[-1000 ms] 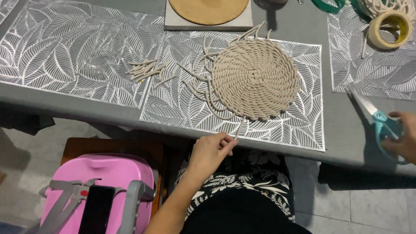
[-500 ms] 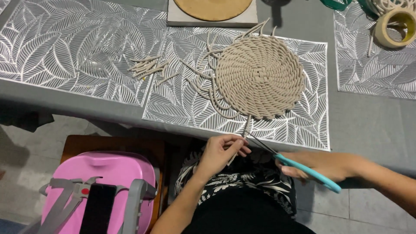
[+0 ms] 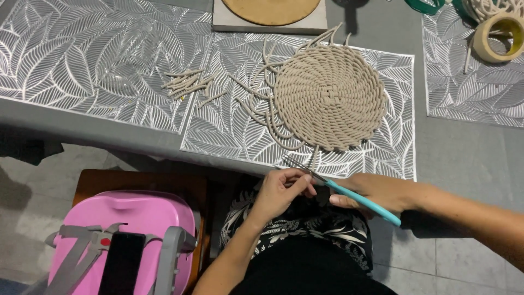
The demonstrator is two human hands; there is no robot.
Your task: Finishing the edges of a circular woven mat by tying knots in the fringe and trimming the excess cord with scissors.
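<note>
Just off the table edge (image 3: 164, 146), right hand (image 3: 376, 192) grips scissors (image 3: 349, 194), left hand (image 3: 281, 191) pinches cord (image 3: 313, 158).

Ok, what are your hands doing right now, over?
Left hand pinching a cord end of the woven mat. Right hand holding open scissors at that cord. Nothing in the way.

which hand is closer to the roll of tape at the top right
Right. The right hand, holding the scissors, sits below the tape roll, toward that side; the left hand is farther left.
</note>
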